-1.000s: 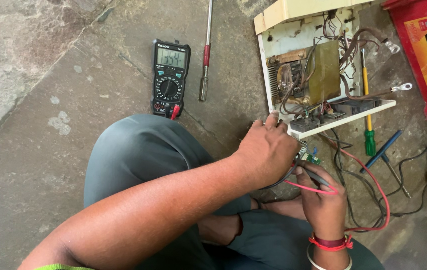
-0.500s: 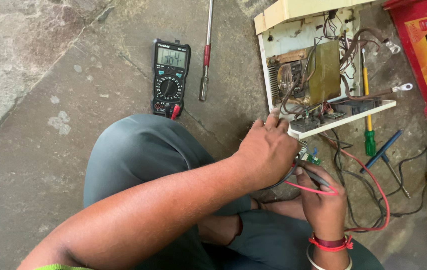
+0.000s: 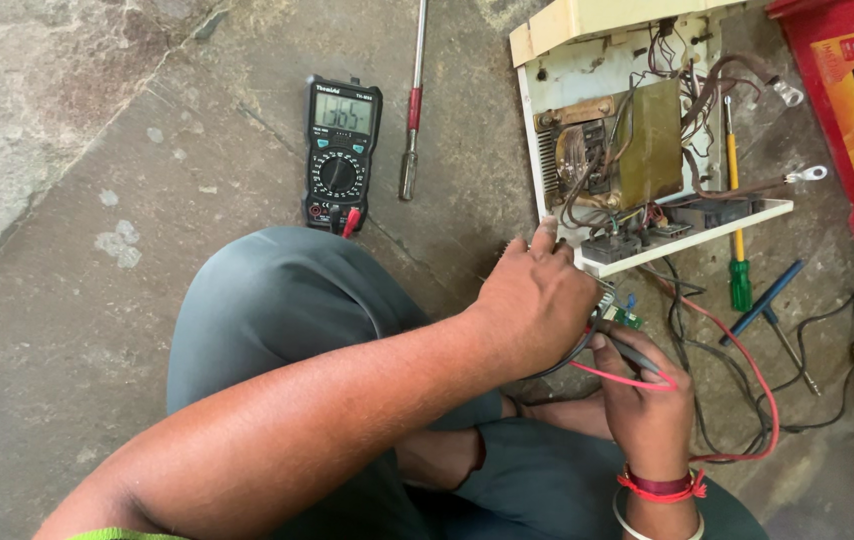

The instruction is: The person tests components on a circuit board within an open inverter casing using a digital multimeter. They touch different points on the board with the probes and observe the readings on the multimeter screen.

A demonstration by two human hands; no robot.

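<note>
Multimeter: my black handheld multimeter [image 3: 341, 153] lies on the grey stone floor [image 3: 97, 300], left of the opened cream metal chassis [image 3: 637, 150].
Hands: my left hand [image 3: 537, 305] sits just left of my right hand [image 3: 647, 395], both before the chassis.
Screwdriver: the green-handled yellow-shafted screwdriver [image 3: 737, 240] lies right of them.

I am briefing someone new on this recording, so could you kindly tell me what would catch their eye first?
At the centre, the left hand and right hand meet over thin red and black probe leads beside a small green circuit board. Above them lies an opened cream metal chassis full of wiring, and a black digital multimeter rests on the stone floor at upper left.
</note>
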